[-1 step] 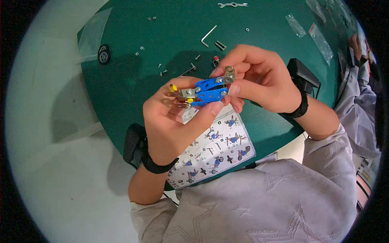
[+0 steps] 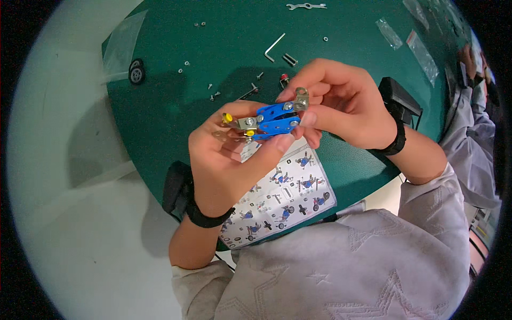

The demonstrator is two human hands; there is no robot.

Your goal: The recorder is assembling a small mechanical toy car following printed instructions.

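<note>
A partly built model motorcycle (image 2: 278,121) of blue plates, silver metal brackets, screws and yellow caps is held between my hands above the table. My left hand (image 2: 226,154) is closed round its left and lower side, the thumb pressed along the front edge of the blue plates. With thumb and fingers, my right hand (image 2: 341,104) pinches the right end by the silver bracket (image 2: 302,99). Below the model lies a printed instruction sheet (image 2: 285,197) with small pictures, its top partly hidden by my left hand. Just beyond my right fingertips is a small red-topped part (image 2: 284,80).
On the green table (image 2: 160,122) lie a hex key (image 2: 273,49), two long screws (image 2: 289,60), a flat wrench (image 2: 306,6), and several small screws and nuts. Black wheels (image 2: 137,73) and a clear bag (image 2: 124,45) sit at the left edge. More bags (image 2: 422,57) and another person's sleeve (image 2: 474,144) are at right.
The model has tilted very slightly in my hands, its yellow cap at left shifting a little. Both hands keep their hold.
</note>
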